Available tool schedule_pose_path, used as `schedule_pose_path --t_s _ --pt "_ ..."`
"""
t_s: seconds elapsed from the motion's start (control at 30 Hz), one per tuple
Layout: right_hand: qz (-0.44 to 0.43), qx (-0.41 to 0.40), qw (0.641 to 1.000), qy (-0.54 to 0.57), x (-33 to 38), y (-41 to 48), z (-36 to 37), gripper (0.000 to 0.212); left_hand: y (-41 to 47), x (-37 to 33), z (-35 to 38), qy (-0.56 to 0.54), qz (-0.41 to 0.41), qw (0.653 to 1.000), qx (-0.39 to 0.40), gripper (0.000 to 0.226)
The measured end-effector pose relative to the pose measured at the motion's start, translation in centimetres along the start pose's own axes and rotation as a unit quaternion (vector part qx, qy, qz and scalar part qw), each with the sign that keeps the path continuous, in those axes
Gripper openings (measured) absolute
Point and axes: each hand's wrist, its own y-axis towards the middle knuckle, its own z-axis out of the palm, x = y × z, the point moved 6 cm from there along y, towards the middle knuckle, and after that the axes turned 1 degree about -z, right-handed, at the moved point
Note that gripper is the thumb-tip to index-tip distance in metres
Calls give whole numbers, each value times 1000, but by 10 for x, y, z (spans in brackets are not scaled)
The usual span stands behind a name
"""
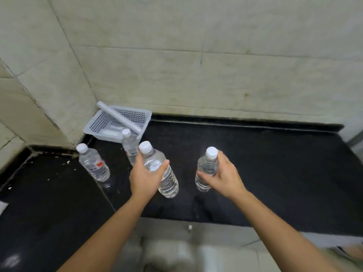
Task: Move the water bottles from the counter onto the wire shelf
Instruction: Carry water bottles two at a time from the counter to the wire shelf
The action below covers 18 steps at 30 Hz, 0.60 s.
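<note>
Bottles of clear water with white caps, four in all, are over the black counter (265,173). The left hand (144,178) grips one bottle (169,182) around its upper body, fingers and thumb curled round it; this bottle tilts, its cap leaning toward the far left. The right hand (225,175) grips a second bottle (208,164) just below the neck, and that one is close to upright. Whether either base touches the counter cannot be told. The two held bottles are apart, with bare counter between them.

Just behind the left hand stands a third bottle (129,144), partly hidden by the hand and the tilted bottle. Farther left, near the counter's inner corner, stands a fourth bottle (94,163) with a red mark on its label, well apart from both hands.

Beyond these, in the corner against the tiled wall (216,75), sits a white perforated basket (98,122). A white tube (119,117) lies slantwise across its rim. White specks dot the counter at left.
</note>
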Motion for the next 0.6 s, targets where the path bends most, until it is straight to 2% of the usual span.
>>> schedule_pose_path --t_s 0.17,0.3,0.5,0.6 --pt "26 -127 992 -4 -54 -79 -138 74 -76 -95 91 -24 82 995 54 44" --pt "73 -216 971 -69 -104 -146 -232 84 -144 -158 170 -26 162 979 124 37" --pt "151 -340 923 -100 -174 -230 -336 84 -234 -241 278 -34 247 946 207 56" --pt "174 -383 899 -120 -211 -261 -383 83 -266 -274 335 -45 262 933 243 56"
